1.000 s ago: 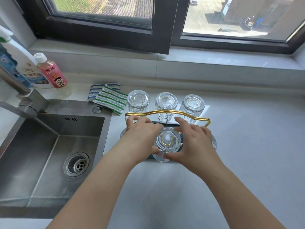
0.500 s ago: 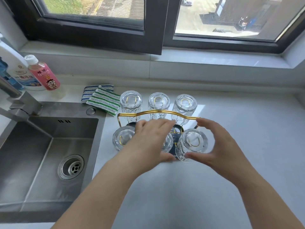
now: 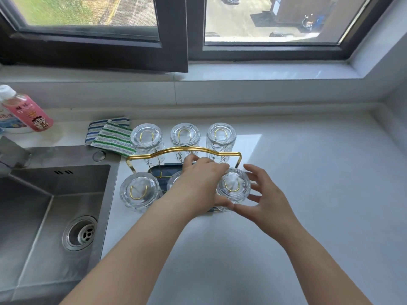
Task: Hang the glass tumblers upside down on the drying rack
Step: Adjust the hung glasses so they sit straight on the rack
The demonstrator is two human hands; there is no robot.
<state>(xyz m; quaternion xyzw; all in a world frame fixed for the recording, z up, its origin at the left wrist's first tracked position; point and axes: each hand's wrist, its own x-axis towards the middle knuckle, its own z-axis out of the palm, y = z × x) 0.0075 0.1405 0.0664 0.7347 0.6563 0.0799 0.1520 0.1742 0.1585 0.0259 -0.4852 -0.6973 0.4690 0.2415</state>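
**Front-right tumbler on the peg, both hands around it**

While your left hand reaches over the front row of the drying rack, its thumb lies against the near side of the front-right tumbler and its fingers curl over toward the gold handle; whether they press the glass or only rest beside it, you cannot tell from this angle. Your right hand sits just to the right of the same tumbler, fingers spread and loosely curved, thumb extended under the glass's near edge, with gaps showing between fingertips and glass.

The tumbler stands upside down over a gold wire peg, visible through its base. Five more tumblers are inverted on the rack: the front-left tumbler, the front-middle tumbler mostly hidden by your left hand, and a back row of three.

The rack stands on the white countertop, just right of the steel sink. Striped dishcloths lie behind the sink's corner; a pink bottle stands at far left.
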